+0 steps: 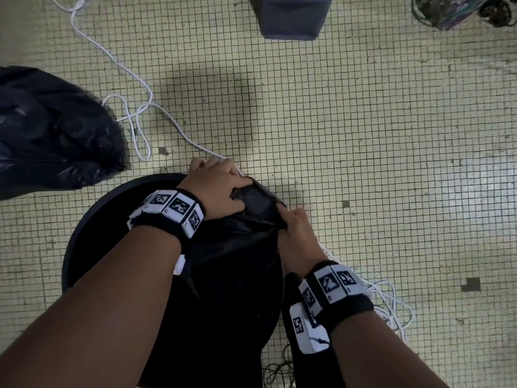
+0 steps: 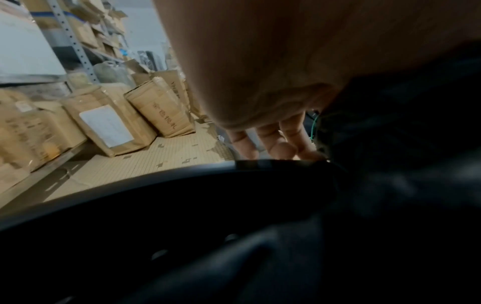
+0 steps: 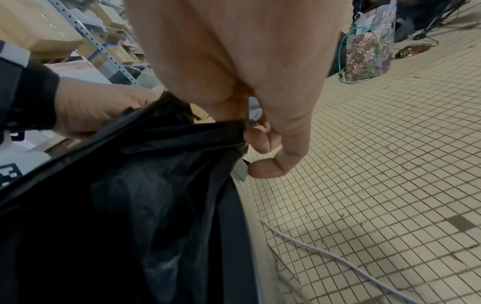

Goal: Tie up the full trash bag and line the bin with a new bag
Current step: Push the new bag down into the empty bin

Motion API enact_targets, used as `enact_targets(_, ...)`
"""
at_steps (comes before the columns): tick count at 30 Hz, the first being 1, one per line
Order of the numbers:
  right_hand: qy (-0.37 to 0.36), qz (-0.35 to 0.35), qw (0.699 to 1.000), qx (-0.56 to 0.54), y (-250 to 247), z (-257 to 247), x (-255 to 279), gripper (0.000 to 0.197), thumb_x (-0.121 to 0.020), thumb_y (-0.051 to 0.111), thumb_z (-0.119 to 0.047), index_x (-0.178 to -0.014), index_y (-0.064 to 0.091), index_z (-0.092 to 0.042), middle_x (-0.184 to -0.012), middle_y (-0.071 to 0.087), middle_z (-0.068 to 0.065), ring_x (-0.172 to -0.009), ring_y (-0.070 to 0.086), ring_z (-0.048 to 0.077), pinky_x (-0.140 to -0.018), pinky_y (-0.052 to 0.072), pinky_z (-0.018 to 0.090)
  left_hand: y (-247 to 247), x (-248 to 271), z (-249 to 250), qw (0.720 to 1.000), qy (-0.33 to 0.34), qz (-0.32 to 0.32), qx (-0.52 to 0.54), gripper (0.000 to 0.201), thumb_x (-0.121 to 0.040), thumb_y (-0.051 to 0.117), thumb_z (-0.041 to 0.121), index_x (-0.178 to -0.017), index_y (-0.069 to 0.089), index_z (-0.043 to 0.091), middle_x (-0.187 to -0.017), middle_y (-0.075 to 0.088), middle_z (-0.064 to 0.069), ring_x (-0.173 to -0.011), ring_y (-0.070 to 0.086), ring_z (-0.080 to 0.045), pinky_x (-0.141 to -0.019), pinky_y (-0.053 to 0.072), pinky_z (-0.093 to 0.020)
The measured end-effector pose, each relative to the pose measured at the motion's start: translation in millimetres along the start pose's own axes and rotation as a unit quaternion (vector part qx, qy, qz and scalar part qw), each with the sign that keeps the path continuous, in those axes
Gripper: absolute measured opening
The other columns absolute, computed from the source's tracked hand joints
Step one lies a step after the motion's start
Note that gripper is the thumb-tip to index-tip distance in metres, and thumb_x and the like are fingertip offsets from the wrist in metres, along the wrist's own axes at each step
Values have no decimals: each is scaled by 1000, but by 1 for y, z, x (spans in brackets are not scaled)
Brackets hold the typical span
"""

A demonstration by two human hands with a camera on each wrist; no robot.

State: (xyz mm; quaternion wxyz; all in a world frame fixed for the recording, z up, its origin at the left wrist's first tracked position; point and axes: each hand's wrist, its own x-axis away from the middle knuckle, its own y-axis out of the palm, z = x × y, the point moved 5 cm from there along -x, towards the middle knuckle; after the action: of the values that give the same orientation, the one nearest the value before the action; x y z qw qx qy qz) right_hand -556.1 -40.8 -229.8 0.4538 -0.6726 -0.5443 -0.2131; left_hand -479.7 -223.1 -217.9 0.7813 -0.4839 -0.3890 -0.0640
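A round black bin (image 1: 84, 233) stands on the tiled floor below me. A new black bag (image 1: 240, 247) hangs over its far right rim. My left hand (image 1: 215, 186) grips the bag's top edge at the rim, fingers curled into the plastic. My right hand (image 1: 296, 233) pinches the same edge just to the right; in the right wrist view the right hand (image 3: 260, 135) holds the bag's hem (image 3: 198, 131) between thumb and fingers. The full black trash bag (image 1: 53, 130) lies on the floor at the left. In the left wrist view the bin rim (image 2: 156, 174) curves beneath my fingers (image 2: 275, 144).
White cables (image 1: 140, 113) run across the floor behind the bin and coil at its right (image 1: 391, 303). A dark box (image 1: 291, 18) stands at the far edge, a patterned bag (image 1: 453, 9) at the far right. Taped cardboard boxes (image 2: 104, 123) and metal shelving (image 2: 70, 39) line the left.
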Motion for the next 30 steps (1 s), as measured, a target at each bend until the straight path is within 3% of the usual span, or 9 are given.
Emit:
enact_targets(3,11,-35,999,-14,6,4,-4,58,-73,27,-33,-126,32,-56,-108,41,-10,-97,55,24,-97,44,53,6,-6,-6,999,-25,-34,-8,51,-91,43,55,-142,40,55,-123,40,8,-121,33,-21,-109,21,-48)
enact_targets(7,73,-64,986,-137,12,18,-11,64,-79,38,-35,-138,37,-58,-136,56,4,-122,54,35,-107,37,56,10,-14,-7,994,-42,-97,-3,52,-92,36,55,-144,34,58,-136,41,4,-128,34,-25,-111,21,-51)
enact_targets(10,118,-64,937,-322,16,39,-18,48,-87,57,-20,-127,61,-45,-121,69,-3,-102,67,18,-86,52,40,10,-21,-6,988,-50,-143,9,54,-90,40,57,-143,36,59,-139,44,2,-133,34,-28,-112,18,-55)
enact_targets(12,117,-92,899,-411,22,45,-22,38,-94,59,-15,-126,63,-34,-119,68,-2,-96,66,17,-70,56,33,9,-23,-6,985,-48,-163,13,56,-88,44,58,-143,38,58,-133,48,2,-130,37,-28,-109,19,-54)
enact_targets(15,67,-115,908,-397,24,42,-24,45,-89,65,-29,-133,58,-32,-119,68,-3,-89,67,11,-64,56,27,7,-21,-6,985,-48,-166,19,58,-83,48,60,-141,42,56,-113,48,5,-120,43,-24,-107,21,-51)
enact_targets(19,19,-124,956,-266,26,37,-25,64,-72,75,-62,-130,56,-40,-115,70,-4,-99,71,24,-98,49,51,-3,-9,-15,991,-54,-105,57,46,-79,56,61,-125,59,56,-112,56,11,-111,51,-21,-106,25,-49)
enact_targets(24,-3,-122,970,-210,25,35,-30,50,-70,67,-76,-114,60,-55,-115,69,-17,-115,63,16,-107,40,56,-7,25,-50,972,-53,17,228,37,-82,67,33,-114,67,52,-114,60,20,-115,55,-15,-113,30,-52)
enact_targets(28,-25,-141,961,-237,19,27,-27,46,-75,72,-64,-113,67,-40,-106,72,-12,-103,70,14,-96,53,48,-1,50,-55,952,10,105,288,52,-87,66,-3,-125,69,33,-131,59,12,-128,51,-14,-115,32,-52)
enact_targets(30,-19,-130,963,-236,15,24,-27,44,-75,73,-60,-111,69,-36,-99,71,-15,-99,70,13,-84,57,36,2,61,-56,947,30,150,282,56,-83,59,-16,-113,75,28,-133,58,12,-132,47,-14,-116,33,-47)
